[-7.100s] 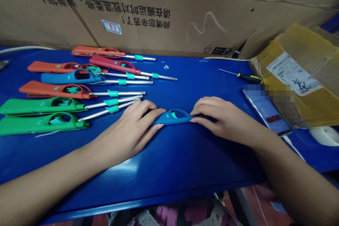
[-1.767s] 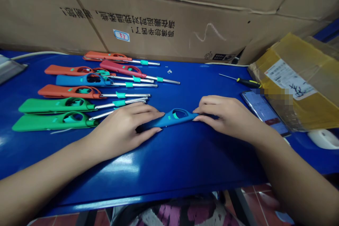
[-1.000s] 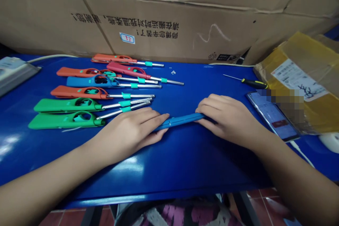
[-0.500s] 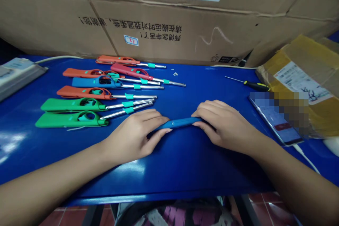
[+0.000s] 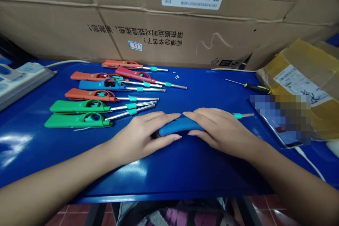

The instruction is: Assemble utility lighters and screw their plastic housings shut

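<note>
Both hands hold a blue long-necked lighter [image 5: 177, 126] lying crosswise over the table, its smooth curved handle showing between them. My left hand [image 5: 140, 132] grips the handle's left end, fingers on the far side and thumb on the near side. My right hand [image 5: 225, 130] closes around the right part, so the trigger area is hidden. Past the right knuckles the metal tube with its teal band [image 5: 238, 116] sticks out. Left of the hands lie several similar lighters in rows, among them a green lighter [image 5: 76, 120], an orange lighter [image 5: 88, 94] and a red lighter [image 5: 135, 74].
A large cardboard box [image 5: 148, 24] walls off the back of the blue table [image 5: 164, 169]. At right are a screwdriver [image 5: 256, 87], a phone [image 5: 272, 123] on a cable and a taped carton [image 5: 291, 60]. A white power strip [image 5: 26, 77] sits at far left. Tiny white pieces [image 5: 177, 77] lie near the back.
The blue lighter has been turned in the hands, so more of its handle's face shows and its metal tip now appears beyond my right hand. The fingertips have come closer together.
</note>
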Motion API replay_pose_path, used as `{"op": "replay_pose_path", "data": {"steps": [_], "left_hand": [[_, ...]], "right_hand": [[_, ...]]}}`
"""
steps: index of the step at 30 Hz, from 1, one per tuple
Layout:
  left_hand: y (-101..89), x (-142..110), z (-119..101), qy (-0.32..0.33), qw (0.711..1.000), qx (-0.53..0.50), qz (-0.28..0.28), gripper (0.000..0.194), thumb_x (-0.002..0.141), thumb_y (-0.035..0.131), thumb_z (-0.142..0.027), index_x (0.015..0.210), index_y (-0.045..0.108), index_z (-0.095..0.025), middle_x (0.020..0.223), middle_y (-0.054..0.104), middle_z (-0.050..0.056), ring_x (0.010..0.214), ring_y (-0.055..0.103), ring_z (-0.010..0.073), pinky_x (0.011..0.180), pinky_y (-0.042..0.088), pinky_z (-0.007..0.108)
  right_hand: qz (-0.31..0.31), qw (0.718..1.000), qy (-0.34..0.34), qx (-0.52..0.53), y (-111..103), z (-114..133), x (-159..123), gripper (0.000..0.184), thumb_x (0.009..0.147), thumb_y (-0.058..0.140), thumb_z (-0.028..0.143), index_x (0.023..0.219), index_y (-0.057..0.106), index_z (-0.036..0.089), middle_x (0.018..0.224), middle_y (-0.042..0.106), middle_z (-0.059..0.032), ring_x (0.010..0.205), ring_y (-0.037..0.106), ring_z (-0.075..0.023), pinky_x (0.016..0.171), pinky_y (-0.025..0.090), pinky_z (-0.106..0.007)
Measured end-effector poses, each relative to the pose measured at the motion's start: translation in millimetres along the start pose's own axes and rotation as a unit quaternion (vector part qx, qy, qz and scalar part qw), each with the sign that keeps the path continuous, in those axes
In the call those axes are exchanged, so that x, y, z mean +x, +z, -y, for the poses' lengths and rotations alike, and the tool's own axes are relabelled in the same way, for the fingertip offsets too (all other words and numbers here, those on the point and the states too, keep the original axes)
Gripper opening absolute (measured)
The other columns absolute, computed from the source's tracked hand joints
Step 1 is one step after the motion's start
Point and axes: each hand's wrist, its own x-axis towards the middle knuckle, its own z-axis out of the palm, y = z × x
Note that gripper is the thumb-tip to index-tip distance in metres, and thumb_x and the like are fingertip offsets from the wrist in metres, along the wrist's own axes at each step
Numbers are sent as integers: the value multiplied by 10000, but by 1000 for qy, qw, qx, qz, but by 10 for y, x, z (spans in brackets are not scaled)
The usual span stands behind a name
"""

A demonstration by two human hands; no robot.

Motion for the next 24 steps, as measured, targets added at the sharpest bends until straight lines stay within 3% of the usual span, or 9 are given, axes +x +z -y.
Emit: {"op": "replay_pose_path", "data": {"steps": [2,6,12,15,18,24], "left_hand": [[-20,-32,28,84,993,87,6,404,997,616,-309,1355,604,-120,1066,730,97,915,721,183,866,589,278],[-6,-53,33,130,983,124,31,356,1033,542,-292,1304,594,-68,1037,724,115,891,716,195,807,591,279],[-56,-10,86,120,984,119,47,329,1037,537,-294,1297,599,-103,1020,732,92,874,719,178,786,586,263],[-159,14,143,112,986,109,52,316,1038,539,-308,1296,604,-137,1093,744,93,939,728,174,851,581,262],[-233,23,170,109,987,111,48,316,1036,539,-299,1302,606,-143,1142,743,99,979,726,177,881,574,267],[-224,30,132,91,993,77,23,383,957,680,-307,1308,643,-159,1040,744,73,841,703,139,781,566,230]], "right_hand": [[11,1000,4,21,-25,-12,-15,467,1064,417,451,1287,630,100,1089,760,-110,918,722,-240,757,560,-363],[25,999,3,34,-28,21,-25,388,1076,407,414,1211,675,169,1056,785,-73,848,741,-198,670,541,-314],[38,997,17,62,-50,-58,-32,371,1043,496,445,1241,684,195,1092,797,-50,913,757,-206,761,561,-321],[36,998,21,55,-93,-162,-67,312,1042,516,350,1229,695,175,1105,793,-64,945,757,-226,818,569,-353],[24,998,35,54,-122,-223,-108,289,1042,499,282,1190,707,147,1071,795,-88,901,758,-217,773,578,-336],[4,1000,21,6,-118,-275,-143,270,1031,506,241,1214,697,190,1107,790,-72,932,749,-200,807,576,-323]]}}
